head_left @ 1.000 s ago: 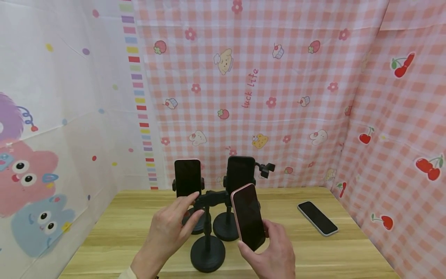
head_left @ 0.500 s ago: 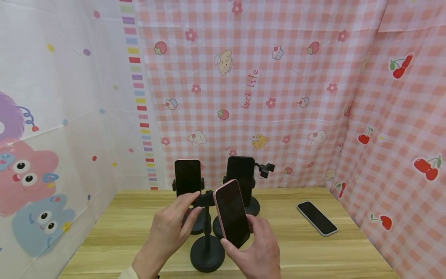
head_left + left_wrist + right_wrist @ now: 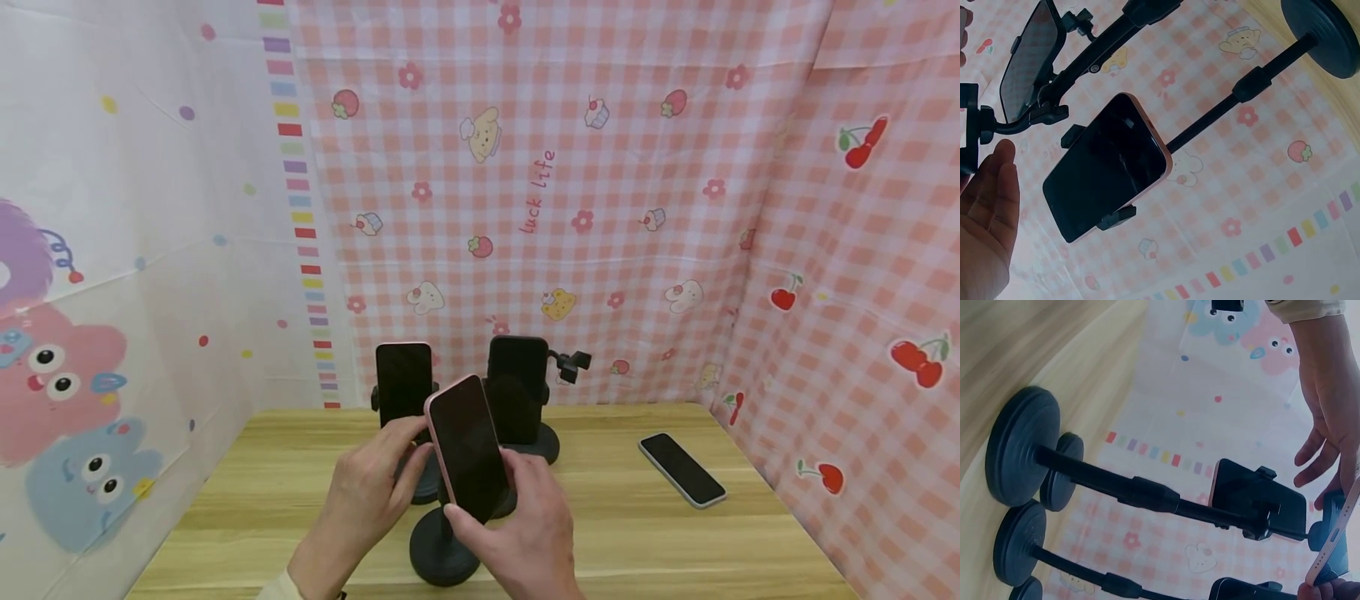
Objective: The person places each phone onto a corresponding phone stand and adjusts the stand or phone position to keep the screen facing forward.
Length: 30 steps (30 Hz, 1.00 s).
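In the head view my right hand (image 3: pixel 525 521) grips a pink-edged smartphone (image 3: pixel 467 450) by its lower part, tilted with its dark screen facing up toward me. The phone is in front of the black phone stand, whose round base (image 3: pixel 441 550) shows below it. My left hand (image 3: pixel 363 479) is at the phone's left edge, thumb and index finger pinching the stand's clamp. That clamp (image 3: pixel 972 150) shows at the edge of the left wrist view beside my fingers. In the right wrist view the phone's pink edge (image 3: pixel 1338 534) lies against the clamp; whether it sits inside I cannot tell.
Behind stand two more stands bearing phones, one on the left (image 3: pixel 405 379) and one on the right (image 3: pixel 517 367). An empty black clamp (image 3: pixel 573 365) juts out beside the right one. Another phone (image 3: pixel 682 469) lies on the wooden table (image 3: pixel 615 542). Printed cloths hang around it.
My right hand has carried the pink phone leftward and slightly up, from right of the front stand to in front of its clamp. My left hand has stayed at the clamp.
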Available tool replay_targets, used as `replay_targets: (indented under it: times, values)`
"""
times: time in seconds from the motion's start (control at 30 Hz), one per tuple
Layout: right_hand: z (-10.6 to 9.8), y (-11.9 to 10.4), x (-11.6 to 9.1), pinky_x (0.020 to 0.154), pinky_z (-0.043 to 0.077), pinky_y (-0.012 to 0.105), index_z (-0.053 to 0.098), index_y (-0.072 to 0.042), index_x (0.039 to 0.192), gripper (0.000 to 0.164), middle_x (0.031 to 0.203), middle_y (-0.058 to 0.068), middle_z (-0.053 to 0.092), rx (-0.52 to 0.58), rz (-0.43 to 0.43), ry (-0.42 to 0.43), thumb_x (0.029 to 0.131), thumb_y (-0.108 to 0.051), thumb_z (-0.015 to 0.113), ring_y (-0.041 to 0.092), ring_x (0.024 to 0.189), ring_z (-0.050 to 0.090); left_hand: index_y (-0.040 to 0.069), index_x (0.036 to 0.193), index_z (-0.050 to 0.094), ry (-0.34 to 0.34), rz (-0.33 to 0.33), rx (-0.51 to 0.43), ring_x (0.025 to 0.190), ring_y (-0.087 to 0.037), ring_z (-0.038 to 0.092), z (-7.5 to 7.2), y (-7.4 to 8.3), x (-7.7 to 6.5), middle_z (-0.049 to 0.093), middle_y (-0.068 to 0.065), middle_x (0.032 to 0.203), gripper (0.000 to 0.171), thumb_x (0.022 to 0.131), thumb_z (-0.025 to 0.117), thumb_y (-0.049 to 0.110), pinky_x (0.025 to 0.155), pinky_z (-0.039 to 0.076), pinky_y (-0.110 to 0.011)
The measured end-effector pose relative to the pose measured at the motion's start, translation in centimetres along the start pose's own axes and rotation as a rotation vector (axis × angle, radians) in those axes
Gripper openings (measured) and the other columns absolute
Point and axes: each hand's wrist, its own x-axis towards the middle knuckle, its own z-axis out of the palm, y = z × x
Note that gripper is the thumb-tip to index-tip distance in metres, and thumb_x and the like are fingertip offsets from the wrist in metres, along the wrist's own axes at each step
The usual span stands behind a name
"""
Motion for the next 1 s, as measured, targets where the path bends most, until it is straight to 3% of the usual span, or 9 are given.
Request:
replay_targets:
  times: [0.23,0.5,0.67,1.0]
  values:
    - [0.6,-0.6,0.3,0.07,0.043,0.029,0.057,-0.02,0.111,0.074,0.099,-0.012,0.05,0.027,0.027,-0.027,0.06,-0.073,0.062,0.004,0.083,0.049,0.013,0.112,0.059,0.02,0.01,-0.002,0.078,-0.005,0.058,0.2,0.1,0.1,0.06,0.006,0.101,0.028,0.095,0.046,0.031,0.06,0.048,-0.023]
    - [1.3,-0.8,0.6,0.074,0.043,0.031,0.055,-0.019,0.114,0.074,0.102,-0.011,0.05,0.05,0.085,-0.039,0.061,-0.07,0.064,0.007,0.086,0.049,0.013,0.113,0.059,0.011,0.005,-0.015,0.081,-0.005,0.058,0.2,0.2,0.1,0.059,0.006,0.102,0.027,0.095,0.046,0.03,0.061,0.047,-0.022]
    - [1.7,-0.8,0.7,0.073,0.042,0.03,0.053,-0.018,0.114,0.078,0.101,-0.011,0.05,0.055,0.088,0.002,0.061,-0.074,0.06,0.006,0.085,0.048,0.012,0.114,0.059,-0.005,-0.002,-0.027,0.077,-0.002,0.056,0.3,0.1,0.1,0.058,0.006,0.101,0.027,0.095,0.047,0.028,0.059,0.046,-0.018]
    - [2.6,-0.7,0.9,0.071,0.04,0.033,0.054,-0.014,0.112,0.074,0.099,-0.007,0.051,0.042,0.039,0.118,0.061,-0.065,0.069,0.007,0.084,0.047,0.012,0.108,0.06,-0.045,0.024,-0.081,0.074,-0.005,0.055,0.2,-0.3,0.2,0.055,0.004,0.101,0.022,0.094,0.049,0.024,0.06,0.044,-0.017]
